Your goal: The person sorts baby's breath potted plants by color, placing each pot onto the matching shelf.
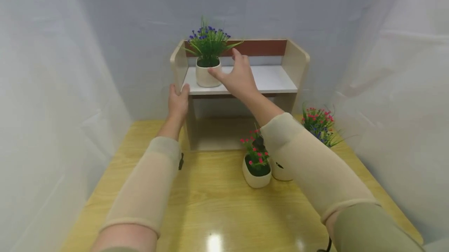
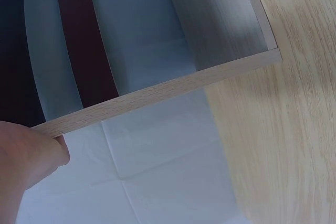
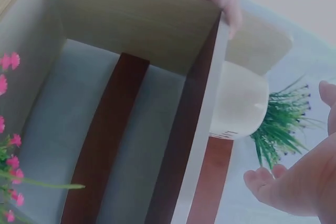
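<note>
A white pot with a purple-blue flowering plant (image 1: 208,76) stands upright on the white upper board of a small desk shelf (image 1: 273,78), toward its left end. With thumb and fingers my left hand (image 1: 178,102) grips the front edge of the shelf's left side panel; the left wrist view also shows this hand (image 2: 31,153) at the panel's edge. My right hand (image 1: 242,78) is just right of the pot, fingers spread. In the right wrist view a gap separates this hand (image 3: 299,182) from the pot (image 3: 241,100).
On the wooden table (image 1: 210,205), a white pot with pink flowers (image 1: 257,180) stands before the shelf. Beside it another white pot (image 1: 282,173) is partly hidden by my right sleeve. Pink and blue flowers (image 1: 319,121) show farther right. White sheeting (image 1: 52,88) surrounds the table.
</note>
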A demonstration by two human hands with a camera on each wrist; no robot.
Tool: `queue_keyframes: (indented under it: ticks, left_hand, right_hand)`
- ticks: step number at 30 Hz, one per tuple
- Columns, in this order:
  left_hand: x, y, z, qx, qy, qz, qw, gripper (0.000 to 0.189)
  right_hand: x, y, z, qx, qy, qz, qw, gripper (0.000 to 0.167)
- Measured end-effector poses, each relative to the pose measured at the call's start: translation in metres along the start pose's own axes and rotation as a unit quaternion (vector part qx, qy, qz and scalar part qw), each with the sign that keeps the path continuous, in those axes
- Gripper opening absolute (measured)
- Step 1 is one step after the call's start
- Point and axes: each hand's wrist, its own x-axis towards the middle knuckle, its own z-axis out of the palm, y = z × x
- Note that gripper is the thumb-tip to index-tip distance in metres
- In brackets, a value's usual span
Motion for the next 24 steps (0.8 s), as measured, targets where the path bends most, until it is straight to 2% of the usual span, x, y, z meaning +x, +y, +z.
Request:
queue_keyframes:
  ticks: [6,11,18,24]
  left_hand:
    - [0.001,0.000,-0.004,-0.005,0.004,0.009,0.9999,0.073]
    - [0.002,-0.001,-0.004,-0.010,0.010,0.025,0.9996,0.060]
    - [0.002,-0.003,-0.006,-0.010,0.014,0.035,0.9992,0.061]
    - [0.004,-0.002,-0.009,-0.010,0.011,0.028,0.9995,0.060]
  right_hand:
    - [-0.012,0.003,-0.009,0.043,0.011,-0.011,0.9990,0.102]
    - [-0.024,0.011,-0.016,0.074,0.018,-0.012,0.9970,0.098]
    - [-0.043,0.026,-0.023,0.112,0.039,-0.012,0.9929,0.094]
    - [-0.062,0.036,-0.030,0.139,0.053,-0.014,0.9888,0.092]
